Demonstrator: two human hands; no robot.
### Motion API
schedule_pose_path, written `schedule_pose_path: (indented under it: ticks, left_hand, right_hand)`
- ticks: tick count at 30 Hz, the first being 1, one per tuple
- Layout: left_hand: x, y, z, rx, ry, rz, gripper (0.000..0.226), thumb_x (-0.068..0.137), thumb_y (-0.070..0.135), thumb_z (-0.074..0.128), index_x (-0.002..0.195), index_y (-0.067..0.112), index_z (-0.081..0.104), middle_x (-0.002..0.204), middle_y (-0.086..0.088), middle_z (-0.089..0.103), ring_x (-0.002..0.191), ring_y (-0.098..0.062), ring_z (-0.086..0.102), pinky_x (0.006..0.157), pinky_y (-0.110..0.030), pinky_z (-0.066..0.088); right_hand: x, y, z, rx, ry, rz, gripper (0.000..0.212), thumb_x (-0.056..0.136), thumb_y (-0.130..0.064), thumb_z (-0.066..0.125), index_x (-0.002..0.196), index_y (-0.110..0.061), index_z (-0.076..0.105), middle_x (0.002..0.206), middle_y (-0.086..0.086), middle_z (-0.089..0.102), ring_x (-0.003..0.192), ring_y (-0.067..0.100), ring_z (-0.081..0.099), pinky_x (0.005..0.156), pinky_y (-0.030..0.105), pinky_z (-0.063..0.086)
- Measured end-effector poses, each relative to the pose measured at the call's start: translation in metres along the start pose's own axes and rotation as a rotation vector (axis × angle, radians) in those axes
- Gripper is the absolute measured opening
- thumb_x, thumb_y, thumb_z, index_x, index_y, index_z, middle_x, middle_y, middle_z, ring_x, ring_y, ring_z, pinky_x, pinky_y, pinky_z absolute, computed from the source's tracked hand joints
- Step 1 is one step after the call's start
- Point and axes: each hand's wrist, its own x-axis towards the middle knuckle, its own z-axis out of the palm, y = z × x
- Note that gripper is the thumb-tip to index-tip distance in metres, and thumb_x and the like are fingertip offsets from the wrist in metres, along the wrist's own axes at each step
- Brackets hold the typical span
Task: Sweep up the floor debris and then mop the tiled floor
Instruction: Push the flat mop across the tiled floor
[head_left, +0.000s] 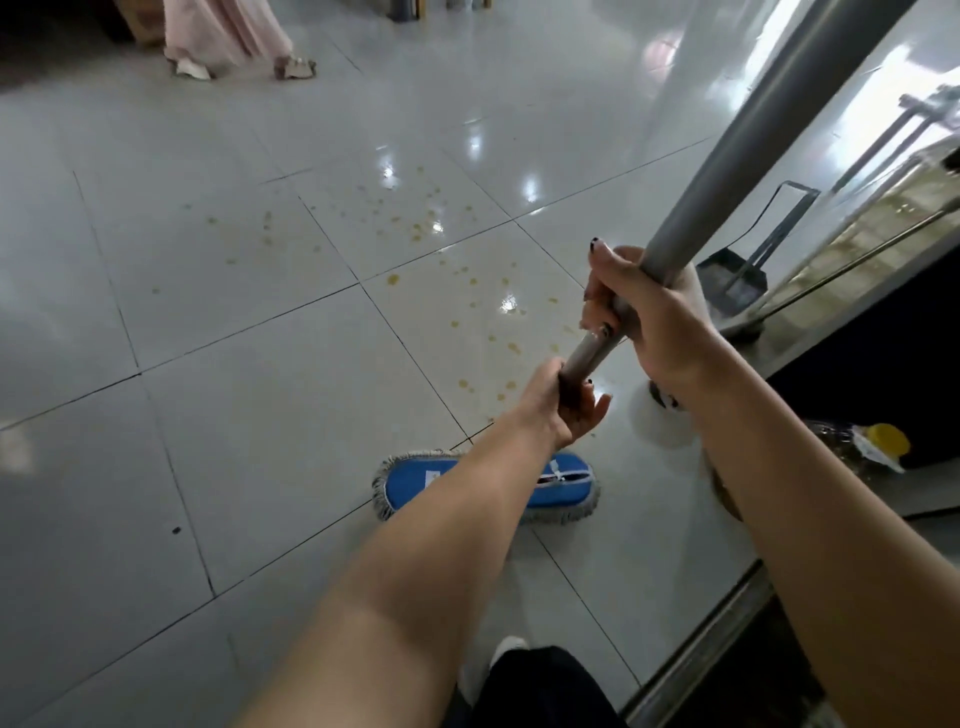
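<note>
Glossy pale grey tiled floor (208, 312) with dark grout lines; bright light glare spots on tiles up-left of the dark cabinet (883, 353); yellow-capped bottle (867, 447) just beside cabinet base; metal door track (696, 654) below it; person in a pink skirt (223, 31) far up-left, well apart.

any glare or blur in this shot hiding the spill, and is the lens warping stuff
Head view: ceiling-light glare dots the glossy tiled floor, with bright patches right among the yellowish spots. The mop handle looks soft and oversized near the lens. Wide-angle stretch swells both forearms toward the bottom edge. The mop head is fairly sharp.
</note>
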Motion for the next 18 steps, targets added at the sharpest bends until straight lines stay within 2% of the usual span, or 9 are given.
schedule_pose_path:
  ticks: [3, 6, 9, 12, 15, 18]
  left_hand:
    - [0.000, -0.006, 0.001, -0.011, 0.007, 0.027, 0.031, 0.089, 0.027, 0.041, 0.068, 0.007, 0.051, 0.044, -0.002, 0.047, 0.034, -0.010, 0.048, 0.050, -0.026, 0.056]
    - [0.008, -0.015, 0.002, -0.048, 0.023, 0.060, 0.032, 0.088, 0.025, 0.038, 0.065, 0.006, 0.050, 0.042, -0.002, 0.045, 0.032, -0.011, 0.046, 0.048, -0.025, 0.055]
    - [0.022, -0.032, -0.002, -0.075, 0.087, 0.084, 0.033, 0.089, 0.025, 0.037, 0.067, 0.005, 0.051, 0.041, -0.003, 0.046, 0.034, -0.012, 0.046, 0.049, -0.025, 0.056]
    - [0.040, -0.058, -0.007, -0.060, 0.175, 0.097, 0.031, 0.089, 0.026, 0.039, 0.066, 0.008, 0.049, 0.044, -0.002, 0.044, 0.038, -0.011, 0.045, 0.046, -0.022, 0.054]
    - [0.059, -0.082, -0.008, -0.062, 0.243, 0.095, 0.027, 0.087, 0.027, 0.045, 0.063, 0.014, 0.043, 0.054, 0.000, 0.035, 0.043, -0.010, 0.038, 0.042, -0.018, 0.048]
    - [0.071, -0.094, 0.001, -0.066, 0.251, 0.096, 0.024, 0.086, 0.023, 0.043, 0.064, 0.014, 0.045, 0.053, 0.000, 0.038, 0.036, -0.009, 0.041, 0.045, -0.020, 0.050]
  right_hand:
    - [-0.005, 0.001, -0.006, -0.007, -0.025, 0.013, 0.037, 0.070, -0.039, 0.069, 0.055, -0.012, 0.049, 0.048, -0.002, 0.045, 0.041, 0.011, 0.042, 0.063, 0.038, 0.040]
    - [-0.009, 0.006, -0.018, -0.046, -0.067, 0.020, 0.034, 0.070, -0.042, 0.068, 0.055, -0.014, 0.055, 0.046, -0.004, 0.044, 0.044, 0.012, 0.043, 0.068, 0.040, 0.041]
    - [-0.018, 0.023, -0.037, -0.079, -0.117, 0.055, 0.029, 0.068, -0.045, 0.067, 0.056, -0.020, 0.058, 0.047, -0.004, 0.045, 0.050, 0.016, 0.044, 0.071, 0.035, 0.043]
    - [-0.034, 0.054, -0.061, -0.168, -0.206, 0.122, 0.025, 0.068, -0.045, 0.065, 0.057, -0.024, 0.060, 0.056, 0.002, 0.048, 0.065, 0.020, 0.048, 0.072, 0.032, 0.041]
    - [-0.045, 0.077, -0.085, -0.232, -0.240, 0.184, 0.030, 0.065, -0.047, 0.065, 0.068, -0.018, 0.059, 0.067, 0.011, 0.051, 0.072, 0.019, 0.053, 0.069, 0.031, 0.043]
    - [-0.042, 0.083, -0.109, -0.213, -0.267, 0.190, 0.018, 0.074, -0.035, 0.065, 0.074, -0.017, 0.062, 0.063, 0.001, 0.054, 0.071, 0.016, 0.055, 0.073, 0.030, 0.044]
